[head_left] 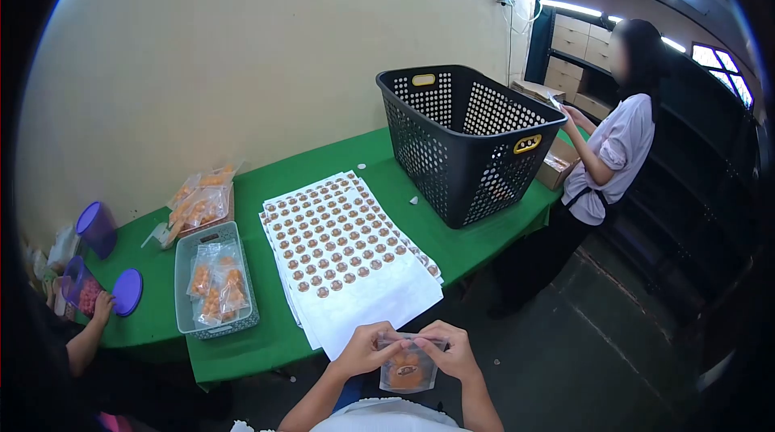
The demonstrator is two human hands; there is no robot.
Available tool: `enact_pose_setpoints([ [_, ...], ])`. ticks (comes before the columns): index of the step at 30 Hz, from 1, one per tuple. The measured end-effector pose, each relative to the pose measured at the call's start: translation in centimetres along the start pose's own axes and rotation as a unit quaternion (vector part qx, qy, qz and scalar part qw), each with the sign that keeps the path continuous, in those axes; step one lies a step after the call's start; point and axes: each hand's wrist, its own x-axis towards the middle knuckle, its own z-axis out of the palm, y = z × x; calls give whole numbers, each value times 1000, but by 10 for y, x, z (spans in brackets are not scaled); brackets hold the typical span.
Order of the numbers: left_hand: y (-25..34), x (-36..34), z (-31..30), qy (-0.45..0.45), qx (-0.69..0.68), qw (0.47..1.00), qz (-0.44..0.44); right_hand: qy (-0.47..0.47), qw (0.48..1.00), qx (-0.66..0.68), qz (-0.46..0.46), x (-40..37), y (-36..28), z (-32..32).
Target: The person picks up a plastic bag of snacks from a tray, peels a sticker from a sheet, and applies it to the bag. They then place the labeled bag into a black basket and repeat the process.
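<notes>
A clear pouch (pixel 406 374) with orange contents and a round brown label hangs upright in front of my body, just off the table's front edge. My left hand (pixel 373 349) pinches its top left corner, and my right hand (pixel 449 349) pinches the top right, with the fingertips of both close together along the upper edge. Just beyond my hands lie stacked sheets of round brown stickers (pixel 335 230); the near part of the top sheet is bare white. Left of the sheets, a grey-white basket (pixel 184 270) holds several clear pouches of orange pieces (pixel 216 291).
A tall black perforated basket (pixel 428 157) stands on the green table (pixel 323 159). More orange packs (pixel 202 202) lie at the back left. At far left, a person's hand touches a purple container (pixel 78 287) near its lid (pixel 127 291). Another person (pixel 617 141) stands at right.
</notes>
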Motion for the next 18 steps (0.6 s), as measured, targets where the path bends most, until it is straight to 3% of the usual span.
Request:
enact_pose_setpoints([
  [3, -6, -1, -5, 57, 37, 998, 7, -4, 1000, -13, 8, 12, 0, 7],
  [5, 5, 2, -14, 64, 39, 997, -5, -46, 999, -13, 8, 23, -16, 5],
  [8, 9, 15, -24, 65, 2, 998, -2, -31, 999, -16, 18, 36, -10, 4],
  [14, -10, 28, -10, 102, 41, 994, 21, 88, 988, -122, 15, 29, 25, 15],
  [18, -7, 38, 20, 82, 36, 994, 67, 164, 970, -173, 38, 17, -2, 1],
])
